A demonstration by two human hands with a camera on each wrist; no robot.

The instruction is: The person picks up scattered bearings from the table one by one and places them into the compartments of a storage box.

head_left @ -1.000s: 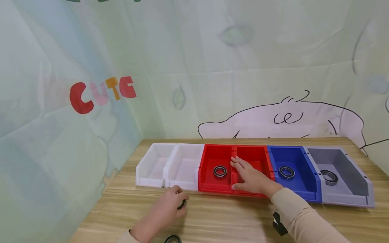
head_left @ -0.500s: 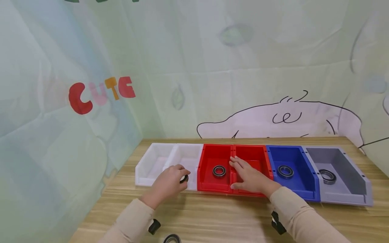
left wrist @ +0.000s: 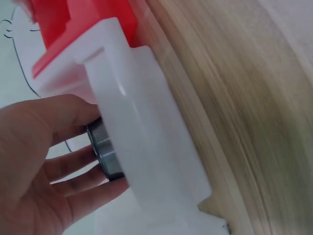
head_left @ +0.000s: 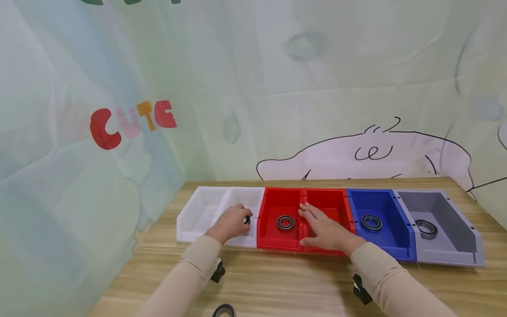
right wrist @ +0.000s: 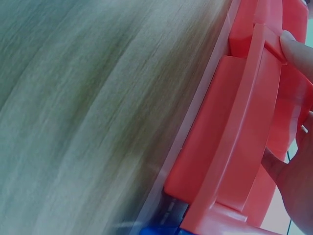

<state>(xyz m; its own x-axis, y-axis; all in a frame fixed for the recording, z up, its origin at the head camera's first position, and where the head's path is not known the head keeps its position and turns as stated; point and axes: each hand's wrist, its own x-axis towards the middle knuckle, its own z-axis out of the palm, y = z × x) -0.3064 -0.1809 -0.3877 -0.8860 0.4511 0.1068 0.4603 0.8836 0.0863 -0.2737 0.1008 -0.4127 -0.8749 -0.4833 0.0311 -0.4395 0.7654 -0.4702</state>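
My left hand (head_left: 229,223) pinches a ball bearing (head_left: 247,219) inside the second white bin (head_left: 253,198). In the left wrist view the bearing (left wrist: 103,149) sits between thumb and fingers, partly hidden behind the bin's front lip (left wrist: 129,117). My right hand (head_left: 326,231) reaches over the right red bin (head_left: 330,198), fingers extended and fingertips on the wall it shares with the left red bin (head_left: 273,237). The right wrist view shows its thumb (right wrist: 296,51) at the red bin's edge. Another bearing (head_left: 292,223) lies flat in the left red bin.
The bins stand side by side along the table (head_left: 285,286). A bearing lies in the blue bin (head_left: 400,254), another in the grey bin (head_left: 447,256). The first white bin (head_left: 190,235) is at the far left. One bearing (head_left: 224,306) lies at the table's front edge. A printed curtain (head_left: 237,88) hangs behind.
My left hand has moved forward and up from the table in front of the white bins, carrying the bearing into the second white bin. My right hand has stayed in place.
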